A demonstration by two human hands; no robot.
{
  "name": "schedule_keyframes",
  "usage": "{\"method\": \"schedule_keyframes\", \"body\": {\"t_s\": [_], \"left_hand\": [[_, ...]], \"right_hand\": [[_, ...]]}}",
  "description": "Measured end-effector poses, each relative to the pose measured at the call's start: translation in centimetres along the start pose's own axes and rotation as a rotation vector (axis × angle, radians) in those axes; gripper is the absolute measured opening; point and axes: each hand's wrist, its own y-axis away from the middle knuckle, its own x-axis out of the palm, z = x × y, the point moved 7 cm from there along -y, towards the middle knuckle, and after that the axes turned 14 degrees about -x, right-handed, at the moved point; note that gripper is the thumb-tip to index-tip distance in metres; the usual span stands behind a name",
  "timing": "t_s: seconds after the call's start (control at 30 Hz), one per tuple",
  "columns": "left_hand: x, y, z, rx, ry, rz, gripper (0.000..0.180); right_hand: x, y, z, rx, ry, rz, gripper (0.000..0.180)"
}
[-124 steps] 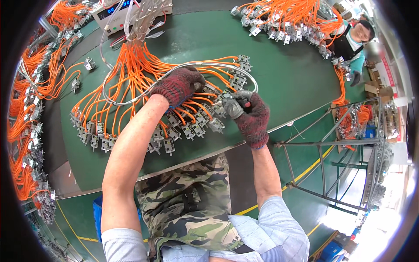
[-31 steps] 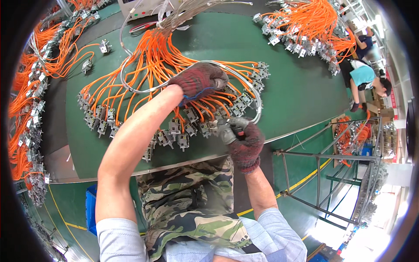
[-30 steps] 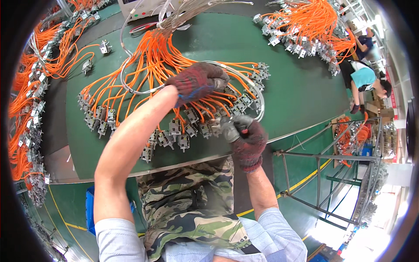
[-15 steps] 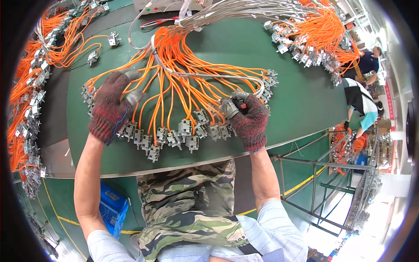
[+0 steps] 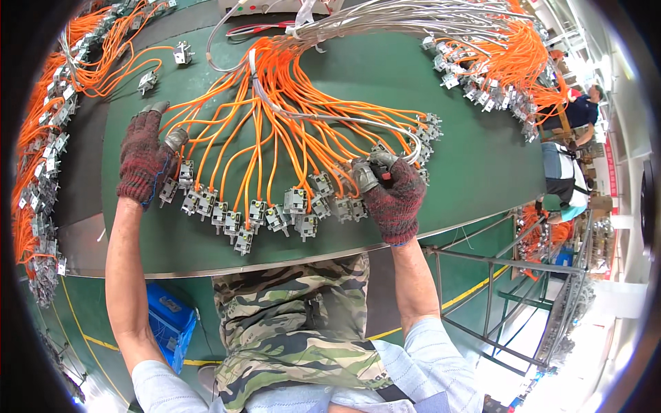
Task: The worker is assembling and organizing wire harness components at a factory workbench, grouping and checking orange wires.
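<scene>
Orange cables (image 5: 275, 103) fan out over the green table top, ending in small grey metal connector blocks (image 5: 296, 201) with yellow dots. My left hand (image 5: 143, 155), in a dark red knitted glove with grey-taped fingertips, lies over the leftmost cables. Its fingers are stretched out and the thumb stands apart; some blocks beneath it are hidden. My right hand (image 5: 392, 199), gloved alike, is closed near the right-hand blocks. From its fist shows the end of a small black-and-red tool (image 5: 386, 176); the rest is covered by the fingers. A grey cable (image 5: 330, 120) loops across the orange ones toward this hand.
More orange cable bundles with blocks line the left side (image 5: 51, 148) and back right (image 5: 509, 58). A pale instrument box (image 5: 275, 5) stands at the back. Below are a blue crate (image 5: 171, 320) and a metal frame (image 5: 509, 265). Other people (image 5: 564, 168) work at the right.
My left hand has moved left and a little outward off the cables, baring several blocks at the left. My right hand has shifted only slightly, still closed.
</scene>
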Motion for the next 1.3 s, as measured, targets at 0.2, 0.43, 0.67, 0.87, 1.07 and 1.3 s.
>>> {"method": "schedule_keyframes", "body": {"t_s": [0.2,0.43,0.67,0.87,1.07,1.3], "left_hand": [[-0.1,0.0,-0.6,-0.038,0.013,0.033,0.066],[0.0,0.2,-0.5,-0.061,0.013,0.025,0.065],[-0.1,0.1,-0.7,-0.098,-0.002,0.041,0.067],[0.0,-0.2,-0.7,-0.119,-0.026,0.06,0.068],[0.5,-0.2,-0.4,-0.13,-0.049,0.064,0.068],[0.4,-0.4,-0.4,-0.131,-0.035,0.134,0.069]], "right_hand": [[0.0,0.2,0.8,-0.03,-0.005,-0.064,0.019],[0.4,0.0,0.9,-0.016,-0.002,0.011,0.018],[0.5,-0.3,-0.5,0.083,-0.081,0.067,0.016],[0.1,2.0,0.8,0.107,-0.295,-0.14,0.018],[1.1,2.3,1.0,0.059,-0.091,0.005,0.021],[1.2,1.8,1.5,0.023,-0.009,0.087,0.022]]}}
